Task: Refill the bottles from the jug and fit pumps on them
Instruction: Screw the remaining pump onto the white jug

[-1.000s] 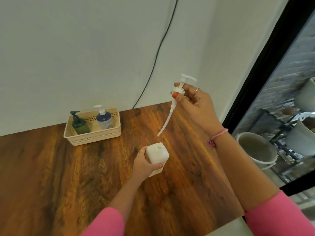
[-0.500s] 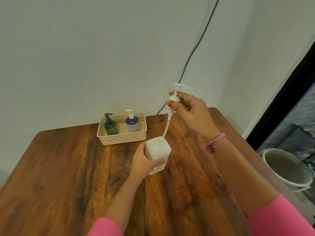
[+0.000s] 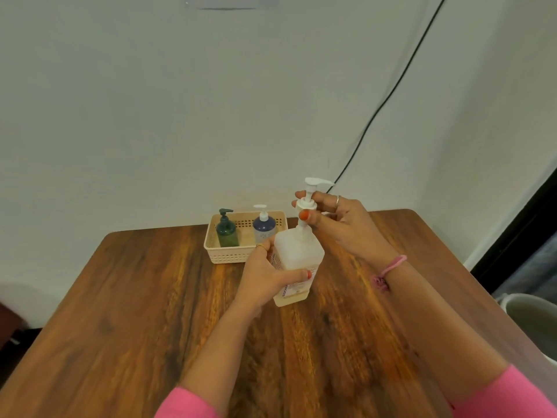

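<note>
The light is soft and even, not very bright. The wall [image 3: 150, 116] looks grey and dull. The table [image 3: 120, 327] shines a little (near the middle). The edges bend and look blurry.

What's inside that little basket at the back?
The basket holds two pump bottles standing side by side: a green bottle and a blue bottle. The left hand and the white bottle cover its right front corner.

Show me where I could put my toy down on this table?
The table is bare left of the left hand and in front of the basket. It is crowded by the white bottle and right hand.
</note>
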The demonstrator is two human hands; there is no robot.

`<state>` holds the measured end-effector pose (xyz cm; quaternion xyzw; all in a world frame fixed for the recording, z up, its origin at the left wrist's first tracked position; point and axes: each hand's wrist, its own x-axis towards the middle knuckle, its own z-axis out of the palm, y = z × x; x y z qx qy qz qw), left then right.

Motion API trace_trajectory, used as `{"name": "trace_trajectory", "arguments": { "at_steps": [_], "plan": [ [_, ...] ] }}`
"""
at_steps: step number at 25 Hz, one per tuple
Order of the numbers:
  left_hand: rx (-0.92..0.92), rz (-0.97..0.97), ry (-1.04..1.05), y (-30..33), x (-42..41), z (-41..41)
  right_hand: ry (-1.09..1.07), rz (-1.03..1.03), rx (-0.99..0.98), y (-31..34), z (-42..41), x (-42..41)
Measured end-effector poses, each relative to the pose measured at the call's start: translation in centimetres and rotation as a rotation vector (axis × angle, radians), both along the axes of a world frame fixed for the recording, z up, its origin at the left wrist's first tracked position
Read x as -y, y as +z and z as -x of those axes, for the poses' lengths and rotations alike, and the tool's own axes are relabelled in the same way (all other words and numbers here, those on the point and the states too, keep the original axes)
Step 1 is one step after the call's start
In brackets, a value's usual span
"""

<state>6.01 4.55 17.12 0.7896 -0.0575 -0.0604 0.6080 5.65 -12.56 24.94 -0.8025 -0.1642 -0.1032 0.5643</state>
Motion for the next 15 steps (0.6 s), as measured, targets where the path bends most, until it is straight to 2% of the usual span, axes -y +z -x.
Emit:
{"name": "trace_trajectory", "arguments": {
  "at_steps": [6,12,15],
  "plan": [
    [-0.018,0.102,0.0,1.5,-1.1,-0.4,0.038,-0.053,-0.037,-0.7,-0.5,-1.1],
    [-0.006,0.08,0.004,2.0,-1.5,-0.6,-0.116,-0.034,0.011,-1.0,-0.4,-2.0],
    [-0.005,0.068,-0.012,2.1,-1.7,-0.5,-0.089,-0.034,-0.081,-0.6,-0.6,-2.1]
  ]
}}
